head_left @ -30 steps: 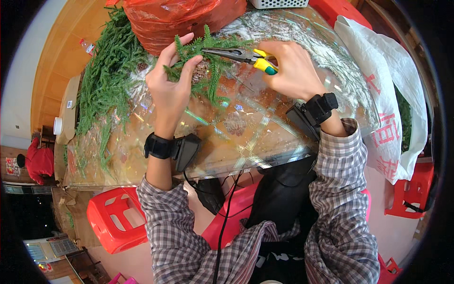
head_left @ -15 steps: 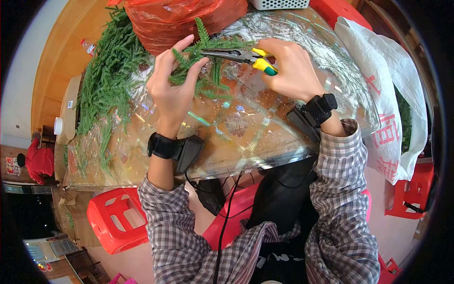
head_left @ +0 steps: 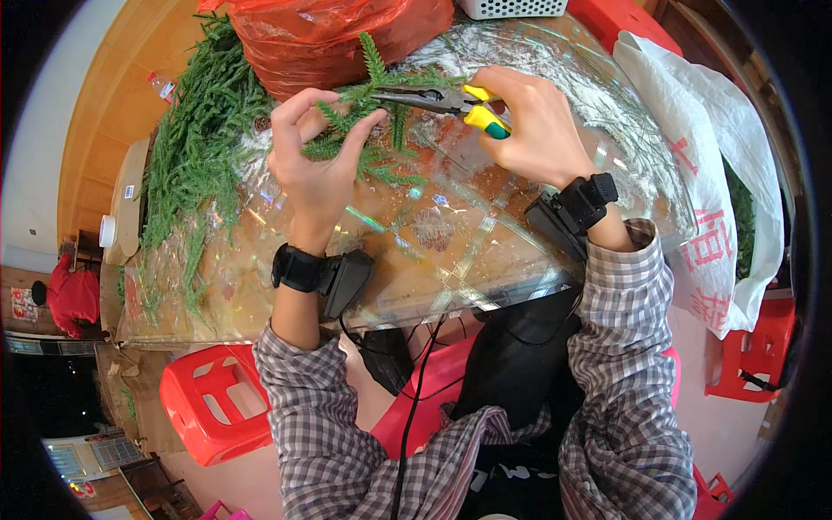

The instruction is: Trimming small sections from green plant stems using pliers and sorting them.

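Note:
My right hand [head_left: 539, 130] is closed around the yellow-and-green handles of needle-nose pliers [head_left: 429, 98]. Their jaws reach left into a green artificial pine sprig [head_left: 373, 61], at its stem; whether they pinch it tightly cannot be made out. On the sprig's left side, my left hand [head_left: 314, 165] has its fingers curled and its thumb against the greenery. The needles partly hide those fingertips. Beneath both hands is a table [head_left: 381, 282] under a clear patterned cover.
A heap of pine branches [head_left: 186, 147] covers the table's left side, beside a full red plastic bag [head_left: 338, 39]. White powder [head_left: 607, 130] lies scattered at the right, near a white sack [head_left: 706, 173]. A white basket [head_left: 511, 7] stands behind. Red stool [head_left: 212, 403] below left.
My left fingers have bent inward from a stretched position toward the sprig. The pliers and my right hand stay almost where they were.

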`<state>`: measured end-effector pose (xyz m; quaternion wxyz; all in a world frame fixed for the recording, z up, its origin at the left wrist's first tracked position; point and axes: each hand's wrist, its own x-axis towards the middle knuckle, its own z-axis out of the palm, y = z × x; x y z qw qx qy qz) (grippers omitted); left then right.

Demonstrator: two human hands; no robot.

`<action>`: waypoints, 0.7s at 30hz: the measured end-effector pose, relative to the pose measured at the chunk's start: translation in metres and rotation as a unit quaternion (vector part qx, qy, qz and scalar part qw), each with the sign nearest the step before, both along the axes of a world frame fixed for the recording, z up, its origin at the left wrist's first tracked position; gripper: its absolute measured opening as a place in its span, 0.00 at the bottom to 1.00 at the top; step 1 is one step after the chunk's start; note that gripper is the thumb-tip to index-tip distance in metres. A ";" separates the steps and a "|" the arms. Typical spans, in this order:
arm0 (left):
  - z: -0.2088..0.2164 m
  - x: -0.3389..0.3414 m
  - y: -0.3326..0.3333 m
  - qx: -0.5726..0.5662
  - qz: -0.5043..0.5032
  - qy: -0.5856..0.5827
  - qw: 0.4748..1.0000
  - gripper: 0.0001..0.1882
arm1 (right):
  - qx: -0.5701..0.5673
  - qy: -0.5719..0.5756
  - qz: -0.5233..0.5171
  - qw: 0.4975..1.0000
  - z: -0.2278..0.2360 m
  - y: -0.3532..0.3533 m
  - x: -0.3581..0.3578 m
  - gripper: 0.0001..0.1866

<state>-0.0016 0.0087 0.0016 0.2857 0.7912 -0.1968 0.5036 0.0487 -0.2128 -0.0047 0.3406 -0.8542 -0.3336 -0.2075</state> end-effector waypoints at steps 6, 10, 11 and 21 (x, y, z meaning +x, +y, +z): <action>0.000 -0.001 -0.002 -0.005 0.007 -0.004 1.000 0.25 | 0.003 -0.013 0.008 1.000 -0.001 -0.001 -0.001 0.15; 0.001 -0.002 -0.002 0.016 0.016 -0.016 1.000 0.24 | 0.007 -0.021 0.009 1.000 0.000 -0.001 -0.001 0.14; 0.001 -0.002 -0.003 0.010 0.009 -0.013 1.000 0.24 | 0.005 -0.020 0.009 1.000 0.000 -0.001 -0.001 0.14; 0.001 -0.002 -0.004 0.021 -0.008 -0.009 1.000 0.22 | -0.004 -0.036 0.002 0.999 0.000 -0.003 -0.002 0.15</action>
